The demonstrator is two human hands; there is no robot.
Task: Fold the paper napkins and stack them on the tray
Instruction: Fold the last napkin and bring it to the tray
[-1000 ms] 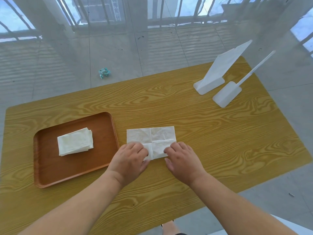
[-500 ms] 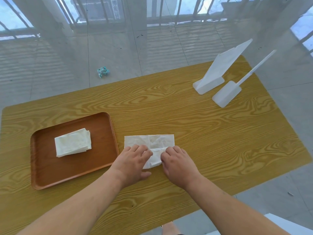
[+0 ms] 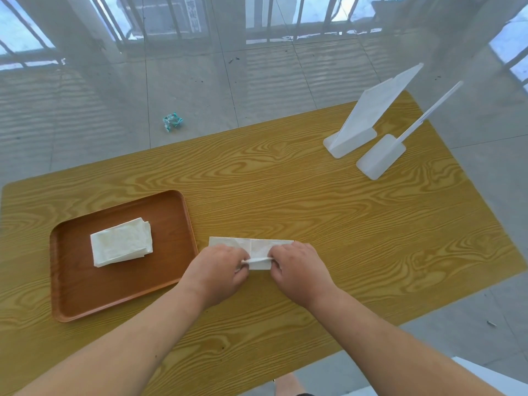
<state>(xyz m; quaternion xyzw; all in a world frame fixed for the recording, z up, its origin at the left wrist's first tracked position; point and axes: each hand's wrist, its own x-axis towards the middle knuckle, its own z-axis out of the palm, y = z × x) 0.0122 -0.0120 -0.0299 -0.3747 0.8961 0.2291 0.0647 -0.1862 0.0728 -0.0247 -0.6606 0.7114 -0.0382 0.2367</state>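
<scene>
A white paper napkin [image 3: 258, 247] lies on the wooden table just right of the brown tray [image 3: 71, 281]. Its near edge is lifted off the table and curled. My left hand [image 3: 218, 271] pinches that edge at the left end and my right hand [image 3: 298, 268] pinches it at the right end. The hands cover the napkin's near corners. On the tray rests a small stack of folded white napkins [image 3: 121, 241].
Two white plastic stands [image 3: 354, 138] [image 3: 381, 157] sit at the table's far right corner. The table's near edge [image 3: 285, 372] runs close below my forearms. A crumpled teal wrapper [image 3: 172, 121] lies on the tiled floor beyond the table.
Both hands went from lying flat on the napkin's near part to pinching its near edge and raising it. The napkin now shows as a narrower strip.
</scene>
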